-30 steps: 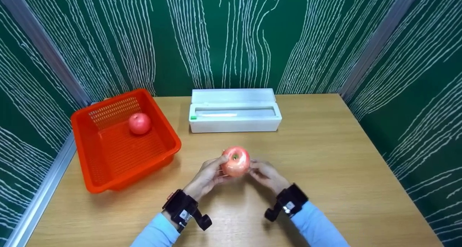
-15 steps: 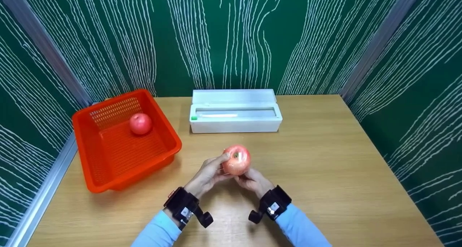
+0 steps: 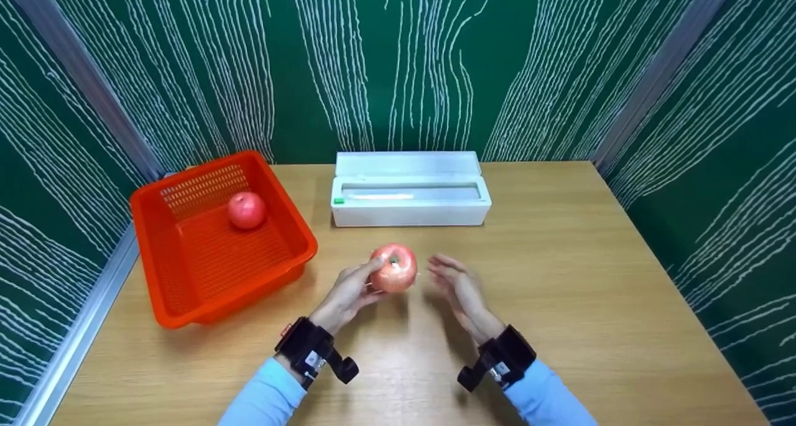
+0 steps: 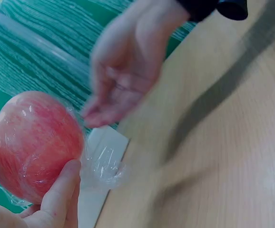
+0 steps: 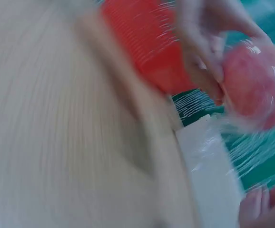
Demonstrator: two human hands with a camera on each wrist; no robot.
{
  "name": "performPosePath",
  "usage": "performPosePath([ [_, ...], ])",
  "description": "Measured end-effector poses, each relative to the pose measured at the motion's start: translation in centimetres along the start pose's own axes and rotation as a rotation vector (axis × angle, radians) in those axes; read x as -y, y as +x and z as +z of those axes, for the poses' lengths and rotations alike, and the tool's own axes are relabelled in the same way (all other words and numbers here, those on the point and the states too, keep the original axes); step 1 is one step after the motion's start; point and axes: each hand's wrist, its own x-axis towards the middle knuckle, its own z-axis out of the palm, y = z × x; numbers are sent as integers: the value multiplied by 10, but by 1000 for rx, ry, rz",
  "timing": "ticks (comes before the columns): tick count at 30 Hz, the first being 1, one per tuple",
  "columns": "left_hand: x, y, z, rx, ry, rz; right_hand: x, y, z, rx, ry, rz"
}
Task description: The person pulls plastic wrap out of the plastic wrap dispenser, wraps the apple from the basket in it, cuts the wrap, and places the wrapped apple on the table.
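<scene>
An apple (image 3: 395,268) wrapped in clear plastic film is held above the table by my left hand (image 3: 349,294), thumb on the near side and fingers beneath. The left wrist view shows a loose, crumpled tail of plastic film (image 4: 106,171) hanging from the apple (image 4: 35,145). My right hand (image 3: 461,292) is a little to the right of the apple, touching nothing, its fingers loosely bent. In the left wrist view the right hand (image 4: 128,66) is slightly blurred, its palm visible. The right wrist view is blurred too.
An orange-red plastic basket (image 3: 214,270) stands at the left, with another apple (image 3: 247,210) inside it. At the back of the wooden table (image 3: 578,270) lies a long white box (image 3: 410,215) with its lid raised and a window-like recess. Green walls with white lines surround the table.
My right hand first moved in under the apple, then drew away to the right and is now apart from it. My left hand keeps the apple, shifted slightly left.
</scene>
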Motion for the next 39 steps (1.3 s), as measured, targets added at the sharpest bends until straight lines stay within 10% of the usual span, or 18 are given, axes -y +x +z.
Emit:
performPosePath([
  [8, 6, 4, 5, 44, 48, 9, 7, -2, 6, 291, 46, 137],
  [22, 17, 7, 5, 113, 85, -27, 7, 0, -13, 380, 30, 188],
  [30, 18, 7, 4, 91, 46, -25, 25, -3, -9, 111, -613, -215],
  [39, 17, 8, 10, 156, 39, -36, 49, -18, 16, 423, -939, -308],
])
